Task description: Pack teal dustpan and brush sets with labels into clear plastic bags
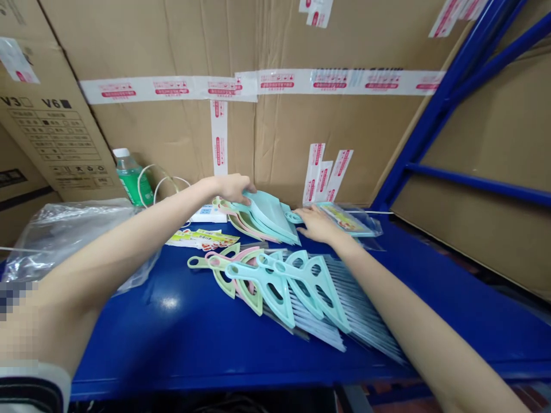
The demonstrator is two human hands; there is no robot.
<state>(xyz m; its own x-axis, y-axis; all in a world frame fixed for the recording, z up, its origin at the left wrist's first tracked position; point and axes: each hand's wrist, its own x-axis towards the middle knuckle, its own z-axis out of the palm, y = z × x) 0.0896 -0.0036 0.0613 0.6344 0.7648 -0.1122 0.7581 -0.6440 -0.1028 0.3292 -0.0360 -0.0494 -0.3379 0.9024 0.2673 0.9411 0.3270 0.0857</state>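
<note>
Left hand (236, 189) pinches the top dustpan (269, 209) of a stack behind the brushes (275, 281) on the shelf (138, 344), right hand (317, 222) half-curled by a blue handle (293, 217), can't tell if gripping, so uneven tugging could topple the pile.

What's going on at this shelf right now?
A person's left hand grips a light-blue dustpan on a pile of overlapping dustpans. The right hand is just right of the pile, fingertips by another light-blue handle; I can't tell whether it is gripping. Nearer the person, several hand brushes lie overlapping on the blue shelf, neither hand holding them.
</note>
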